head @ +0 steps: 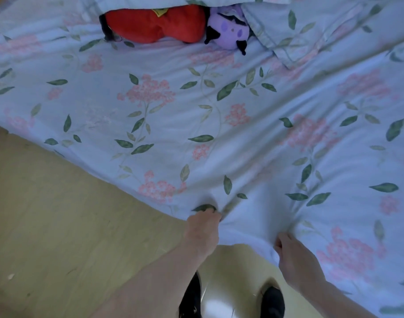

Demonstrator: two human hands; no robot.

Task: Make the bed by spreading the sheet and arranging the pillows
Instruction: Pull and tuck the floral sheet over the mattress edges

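Two dark shoes (273, 302) stand on the pale wooden floor (58, 226) at the bottom of the view, just off the near edge of the bed.

Left hand (204, 228): fingers curled into the hem of the sheet (219, 125) at the bed's near edge, bunching the cloth into a small fold. Right hand (295, 260): thumb and curled fingers pinch the same hem a little further along that edge. Both forearms reach up from the bottom of the view. Creases fan out from the two grip points across the fabric — the cloth is taut between hands and bed.

Sheet: light blue, printed with pink flower clusters and green leaves. It covers the whole visible bed surface and hangs over the near edge, where the floor shows to the left.

Far edge of the bed: a red plush toy (155, 24) and a purple plush toy (228, 31) lie touching each other, side by side on the sheet. Both are partly covered from above by a pillow (299, 26) in the same floral print — its corner lies just to the right of the purple toy.

Picture is slightly blurred; finer detail of the fingertips cannot be told.
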